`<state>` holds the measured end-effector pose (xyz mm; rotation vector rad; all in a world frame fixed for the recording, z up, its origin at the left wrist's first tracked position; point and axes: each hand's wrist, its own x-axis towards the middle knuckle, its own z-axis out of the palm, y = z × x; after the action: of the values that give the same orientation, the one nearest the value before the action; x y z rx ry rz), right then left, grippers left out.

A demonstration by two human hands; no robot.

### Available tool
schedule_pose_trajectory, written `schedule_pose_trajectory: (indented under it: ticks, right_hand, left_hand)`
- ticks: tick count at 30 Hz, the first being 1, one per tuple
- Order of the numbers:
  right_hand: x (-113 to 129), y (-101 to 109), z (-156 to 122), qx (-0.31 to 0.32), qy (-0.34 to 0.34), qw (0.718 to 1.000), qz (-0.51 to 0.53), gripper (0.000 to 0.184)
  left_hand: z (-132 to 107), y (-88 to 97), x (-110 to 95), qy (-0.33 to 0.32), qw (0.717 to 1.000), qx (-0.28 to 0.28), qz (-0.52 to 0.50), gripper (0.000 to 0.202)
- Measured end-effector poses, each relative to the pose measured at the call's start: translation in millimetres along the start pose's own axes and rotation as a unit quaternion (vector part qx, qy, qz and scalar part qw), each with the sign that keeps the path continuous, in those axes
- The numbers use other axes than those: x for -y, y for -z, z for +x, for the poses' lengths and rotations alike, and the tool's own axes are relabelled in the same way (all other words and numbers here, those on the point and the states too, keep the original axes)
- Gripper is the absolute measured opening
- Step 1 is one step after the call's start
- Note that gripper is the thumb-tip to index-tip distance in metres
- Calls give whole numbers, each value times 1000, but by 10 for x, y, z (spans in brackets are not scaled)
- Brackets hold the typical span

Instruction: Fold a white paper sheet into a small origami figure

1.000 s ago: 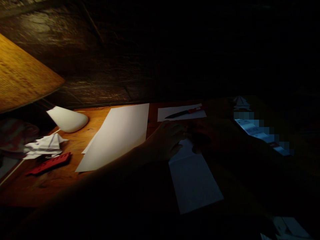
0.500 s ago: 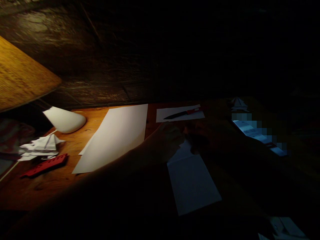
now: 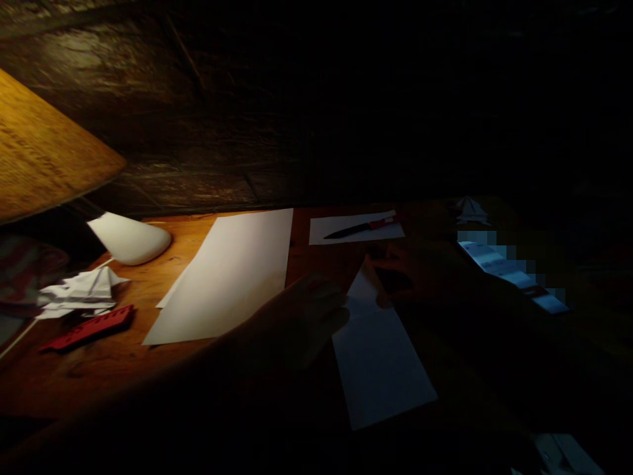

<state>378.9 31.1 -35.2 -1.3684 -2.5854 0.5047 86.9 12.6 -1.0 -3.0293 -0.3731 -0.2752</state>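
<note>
In dim light, a white sheet of paper [image 3: 386,369] lies on the wooden table before me, its far end folded to a point. My left hand [image 3: 319,313] is at the paper's left edge near the crease, fingers curled together and closed on it. At the pointed end, my right hand [image 3: 403,270] grips the paper's right side, with a finger by the tip and the thumb lower down. Deep shadow hides much of both hands. Beyond them a knife [image 3: 349,231] with a red and black handle rests on a small paper piece [image 3: 319,226].
Blank white sheets [image 3: 227,277] lie to the left. Farther left are a red box cutter-like object [image 3: 91,328], a crumpled folded paper [image 3: 84,290] and a lamp [image 3: 131,237]. A lit phone-like screen [image 3: 509,274] and a small folded paper figure [image 3: 469,211] are at right.
My left hand has moved down and left from the paper's tip to its left edge. The pointed tip now shows, with my right hand still beside it.
</note>
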Motion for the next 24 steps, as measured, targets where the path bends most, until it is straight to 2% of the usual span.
schedule_pose_trajectory:
  ticks: [4,14,19,24]
  right_hand:
    - [29,8,7,21,-22,999,25,97]
    - [76,38,-2,11,-30,999,20,93]
    - [53,37,-11,11,-14,1000,8,88]
    - [9,14,-14,-19,3,1000,12,87]
  left_hand:
    - [-128,42,-52,14,1000,14,-8,18]
    - [-220,55,-161,-1,999,35,-17,21]
    - [-259,70,-172,-17,998,40,-34,23]
    - [-274,96,-140,-4,998,39,-49,21]
